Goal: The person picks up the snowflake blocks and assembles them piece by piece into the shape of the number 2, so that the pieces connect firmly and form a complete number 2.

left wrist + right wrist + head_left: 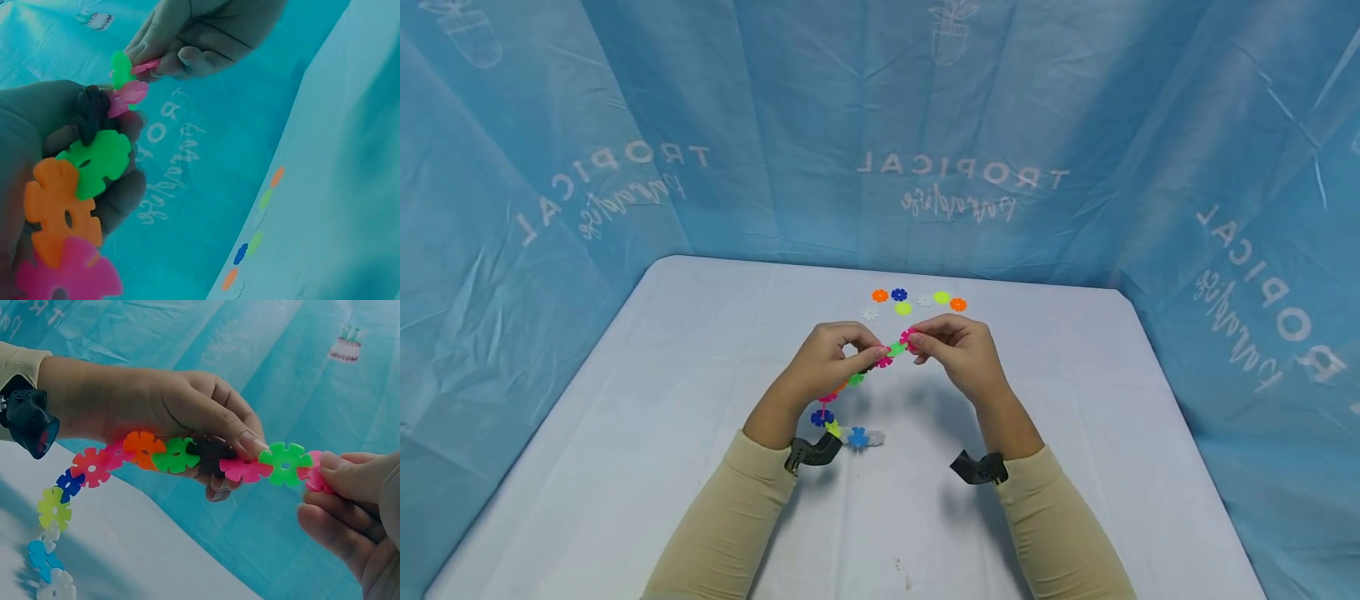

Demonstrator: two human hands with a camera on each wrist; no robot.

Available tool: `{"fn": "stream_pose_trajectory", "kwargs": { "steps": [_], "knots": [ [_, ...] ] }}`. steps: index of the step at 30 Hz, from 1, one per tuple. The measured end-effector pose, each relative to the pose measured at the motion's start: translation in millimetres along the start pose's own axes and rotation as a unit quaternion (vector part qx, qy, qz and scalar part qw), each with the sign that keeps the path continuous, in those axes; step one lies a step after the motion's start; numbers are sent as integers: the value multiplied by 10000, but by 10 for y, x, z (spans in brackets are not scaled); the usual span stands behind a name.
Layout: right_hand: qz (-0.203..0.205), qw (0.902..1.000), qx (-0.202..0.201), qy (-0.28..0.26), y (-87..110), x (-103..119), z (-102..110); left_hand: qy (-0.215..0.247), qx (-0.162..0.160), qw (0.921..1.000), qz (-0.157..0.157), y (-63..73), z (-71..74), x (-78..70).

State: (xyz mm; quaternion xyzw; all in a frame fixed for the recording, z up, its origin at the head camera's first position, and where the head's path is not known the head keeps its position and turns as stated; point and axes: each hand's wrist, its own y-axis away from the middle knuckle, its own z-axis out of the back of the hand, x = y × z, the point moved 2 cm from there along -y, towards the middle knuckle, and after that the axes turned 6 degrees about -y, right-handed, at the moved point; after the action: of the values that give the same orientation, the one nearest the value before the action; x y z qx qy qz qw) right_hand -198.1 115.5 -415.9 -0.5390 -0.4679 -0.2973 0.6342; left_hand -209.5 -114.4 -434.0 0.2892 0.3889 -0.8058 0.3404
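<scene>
A chain of interlocking snowflake discs, notched and flower-shaped, hangs between both hands above the table. My left hand [827,362] pinches it near a pink disc [247,470] and a black disc [212,456]. At the chain's upper end my right hand [958,350] pinches another pink disc [319,474], which meets a green disc [286,464]. From the left hand the chain trails down through green, orange, pink and dark blue discs [822,417] to a yellow disc [54,509], a light blue disc [858,437] and a whitish end disc [56,586].
Several loose discs lie toward the table's back edge, among them an orange disc [880,296], a dark blue disc [899,295], a yellow disc [903,308] and a white disc [870,313]. A blue printed curtain [820,217] surrounds the white table [662,400] at the back and sides.
</scene>
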Motion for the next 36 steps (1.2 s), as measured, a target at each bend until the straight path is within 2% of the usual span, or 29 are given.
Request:
{"fn": "stream_pose_trajectory", "kwargs": {
  "steps": [13, 20, 29, 36],
  "knots": [
    [41, 9999, -5, -97, 12, 5, 1, 60, -147, 9999, 13, 1, -46, -6],
    [66, 9999, 50, -138, -6, -213, 83, 9, -190, 9998, -51, 0, -78, 6],
    [156, 9997, 190, -47, 3, -269, 133, 158, -11, 9999, -25, 0, -95, 48],
    [358, 9992, 137, 119, -6, -235, 207, -1, 116, 9999, 20, -4, -58, 54]
  ]
}}
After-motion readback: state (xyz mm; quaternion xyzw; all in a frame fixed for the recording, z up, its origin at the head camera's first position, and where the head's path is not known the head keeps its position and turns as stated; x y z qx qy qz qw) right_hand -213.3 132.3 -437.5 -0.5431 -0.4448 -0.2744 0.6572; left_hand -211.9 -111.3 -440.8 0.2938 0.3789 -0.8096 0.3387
